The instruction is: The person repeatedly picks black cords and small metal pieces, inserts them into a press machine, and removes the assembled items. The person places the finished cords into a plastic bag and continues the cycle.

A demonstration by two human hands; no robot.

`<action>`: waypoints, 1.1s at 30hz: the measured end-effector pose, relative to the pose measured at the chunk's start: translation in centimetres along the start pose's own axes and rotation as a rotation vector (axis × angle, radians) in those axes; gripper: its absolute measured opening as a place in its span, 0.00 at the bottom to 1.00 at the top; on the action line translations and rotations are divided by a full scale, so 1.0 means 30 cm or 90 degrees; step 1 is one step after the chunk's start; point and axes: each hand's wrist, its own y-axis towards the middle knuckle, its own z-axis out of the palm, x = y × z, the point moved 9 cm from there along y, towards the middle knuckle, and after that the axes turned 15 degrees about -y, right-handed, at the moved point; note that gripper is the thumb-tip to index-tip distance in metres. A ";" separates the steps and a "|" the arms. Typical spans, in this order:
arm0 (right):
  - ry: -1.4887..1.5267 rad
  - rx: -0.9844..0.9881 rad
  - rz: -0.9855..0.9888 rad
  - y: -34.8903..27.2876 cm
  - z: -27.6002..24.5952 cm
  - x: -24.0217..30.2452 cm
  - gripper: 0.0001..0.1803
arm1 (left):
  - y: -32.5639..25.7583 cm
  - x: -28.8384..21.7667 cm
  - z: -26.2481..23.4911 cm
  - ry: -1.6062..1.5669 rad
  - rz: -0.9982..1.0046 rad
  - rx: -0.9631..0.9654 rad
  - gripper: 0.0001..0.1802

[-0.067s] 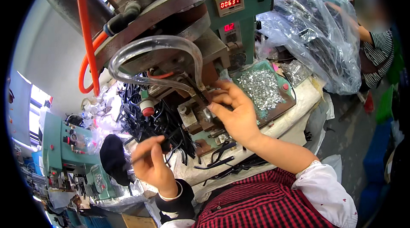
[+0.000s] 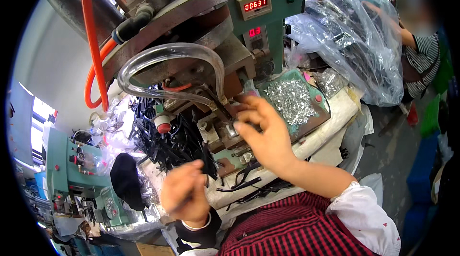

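Note:
My right hand (image 2: 266,136) reaches into the green press machine (image 2: 268,21). Its thumb and forefinger pinch a small shiny metal piece (image 2: 233,129) at the die block under the press head. My left hand (image 2: 184,193) hovers lower, near my chest, fingers closed around a thin black cord (image 2: 178,204). A heap of black cords (image 2: 165,143) lies to the left of the die. To the right of my right hand, a green tray (image 2: 314,117) holds a pile of small silver metal pieces (image 2: 290,99).
A clear curved tube (image 2: 167,55) and an orange hose (image 2: 93,59) hang off the press. A red knob (image 2: 164,126) sits beside the cords. Big plastic bags (image 2: 354,40) fill the back right, where another person (image 2: 424,47) works. A second green machine (image 2: 72,170) stands left.
My left hand has shifted slightly right and down with the cord. My right hand stays at the die.

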 end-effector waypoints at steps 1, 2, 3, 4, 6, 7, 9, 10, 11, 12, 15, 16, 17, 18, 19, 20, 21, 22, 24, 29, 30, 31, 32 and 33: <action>-0.009 0.010 -0.007 -0.014 -0.003 0.013 0.27 | 0.003 -0.011 0.037 0.032 -0.006 0.049 0.10; -0.034 0.017 -0.045 -0.026 -0.012 0.053 0.28 | 0.005 -0.015 0.095 0.029 0.017 0.109 0.10; -0.095 0.042 -0.061 -0.022 -0.023 0.054 0.27 | 0.013 -0.022 0.157 0.025 0.040 0.169 0.10; -0.153 0.073 -0.086 0.000 -0.033 0.060 0.26 | 0.008 -0.017 0.193 0.028 0.069 0.194 0.12; -0.368 0.041 -0.237 0.054 -0.088 0.058 0.20 | -0.004 -0.007 0.249 0.069 0.137 0.210 0.12; -0.483 0.000 -0.263 0.085 -0.122 0.039 0.17 | -0.012 0.005 0.266 0.092 0.159 0.211 0.11; -0.767 -0.043 -0.159 0.112 -0.236 -0.136 0.15 | -0.017 0.032 0.279 0.074 0.198 0.205 0.12; -0.850 -0.041 -0.132 0.113 -0.278 -0.185 0.16 | -0.023 0.036 0.278 0.066 0.209 0.200 0.13; -0.878 -0.071 -0.109 0.107 -0.333 -0.226 0.18 | -0.034 0.047 0.290 0.048 0.221 0.199 0.14; -0.848 -0.104 -0.123 0.093 -0.368 -0.255 0.18 | -0.036 0.057 0.291 0.024 0.226 0.187 0.14; -0.798 -0.184 -0.178 0.065 -0.389 -0.281 0.12 | -0.041 0.066 0.284 0.045 0.218 0.154 0.12; -0.789 -0.186 -0.186 0.067 -0.384 -0.281 0.10 | -0.044 0.065 0.282 0.039 0.216 0.156 0.13; -0.778 -0.188 -0.196 0.067 -0.380 -0.279 0.09 | -0.048 0.061 0.279 0.034 0.214 0.156 0.14; -0.769 -0.202 -0.216 0.069 -0.371 -0.269 0.06 | -0.049 0.058 0.267 0.038 0.213 0.155 0.14; -0.772 -0.201 -0.245 0.063 -0.360 -0.260 0.04 | -0.048 0.055 0.259 0.039 0.188 0.155 0.14; -0.761 -0.222 -0.270 0.052 -0.361 -0.242 0.04 | -0.037 0.053 0.256 0.042 0.132 0.171 0.14; -0.749 -0.245 -0.288 0.039 -0.364 -0.228 0.04 | -0.023 0.046 0.243 0.041 0.074 0.188 0.15; -0.727 -0.264 -0.277 0.029 -0.383 -0.222 0.04 | -0.019 0.038 0.233 0.059 -0.008 0.242 0.17; -0.682 -0.293 -0.230 0.020 -0.407 -0.196 0.04 | -0.005 -0.024 0.127 -0.086 -0.080 0.178 0.15; -0.874 -0.197 -0.212 0.070 -0.309 -0.195 0.11 | 0.075 -0.225 -0.025 -0.700 0.004 0.041 0.17; -0.925 -0.187 -0.208 0.071 -0.281 -0.204 0.12 | 0.078 -0.241 -0.027 -0.720 0.016 0.063 0.20; -0.915 -0.172 -0.199 0.081 -0.274 -0.226 0.13 | 0.075 -0.248 -0.040 -0.711 0.007 0.068 0.17; -0.905 -0.158 -0.188 0.096 -0.273 -0.254 0.13 | 0.077 -0.255 -0.054 -0.700 0.002 0.074 0.14; -0.905 -0.150 -0.162 0.096 -0.292 -0.279 0.13 | 0.061 -0.243 -0.083 -0.707 -0.011 0.072 0.08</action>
